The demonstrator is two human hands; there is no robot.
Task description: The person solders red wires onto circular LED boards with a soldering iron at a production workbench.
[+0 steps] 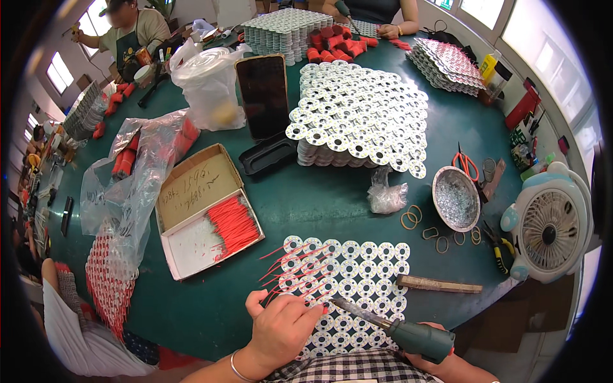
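Note:
A panel of white round circuit boards (357, 268) lies flat on the green table (306, 198) near its front edge. Several thin red wires (290, 265) stick out from the panel's left part. My left hand (281, 325) rests on the panel's near left corner and pinches red wires between thumb and fingers. My right hand (437, 357) grips a soldering iron (408, 335) with a dark green handle; its tip points left toward the boards just beside my left fingers.
An open cardboard box (191, 217) holds red wires (233, 223). A tall stack of board panels (357, 121), a metal bowl (454, 198), rubber bands (412, 219), a wooden stick (437, 285), a small fan (549, 223) and plastic bags (134, 185) stand around. Other people work at the far side.

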